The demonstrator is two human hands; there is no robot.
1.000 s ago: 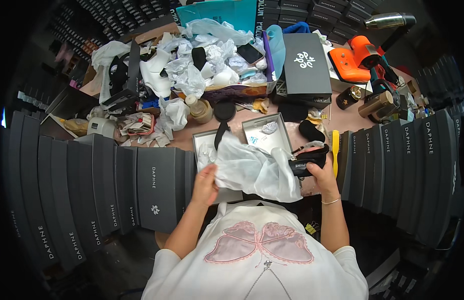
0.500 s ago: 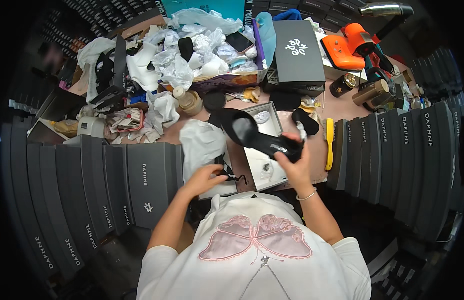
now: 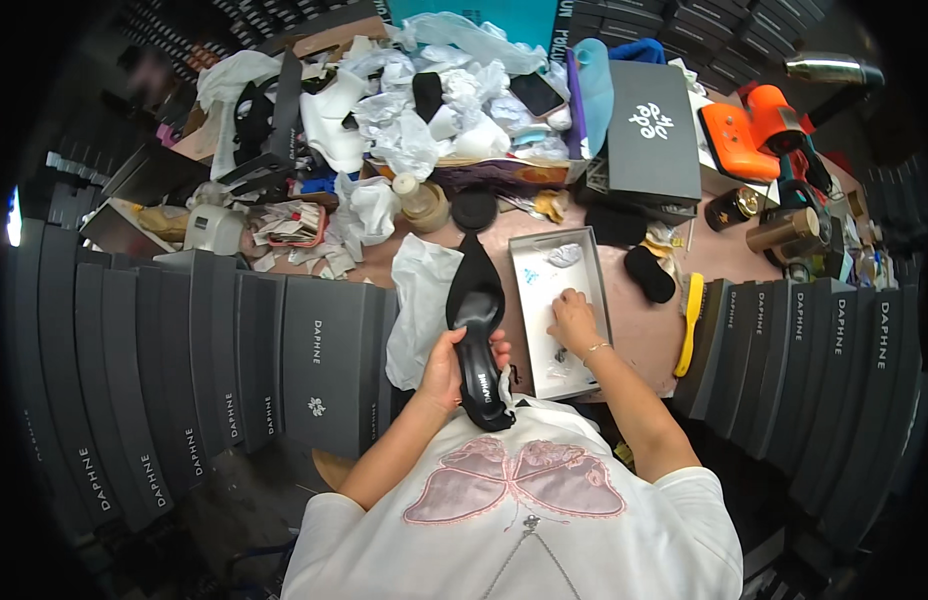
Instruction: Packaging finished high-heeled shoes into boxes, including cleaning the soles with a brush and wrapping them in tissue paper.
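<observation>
Dark shoeboxes (image 3: 329, 350) stand in rows at both sides of a pinkish surface (image 3: 639, 335). The fingers of your left hand (image 3: 444, 370) are clamped on a black shoe (image 3: 478, 355), with the thumb at one side and the other fingers at the opposite side. Half a second ago your right hand (image 3: 574, 320) carried this shoe; now the left one has it, insole facing up, just in front of your shirt. This change leaves your right hand free for reaching into the shallow box (image 3: 532, 310) beside the shoe. Its fingers are bent downward there; I cannot tell if they pinch something.

Crumpled paper (image 3: 563, 256) lies at the far end of this box. At the left of the shoe, a sheet of white tissue (image 3: 414, 300) is spread. Further right on the surface are a black pouch-like thing (image 3: 650, 275) and a yellow brush (image 3: 691, 325). Behind, there is a carton (image 3: 574, 105) heaped with crumpled wrapping, next to a closed grey box (image 3: 652, 130), and then an orange device (image 3: 739, 140). More boxes are stacked in the dim background.
</observation>
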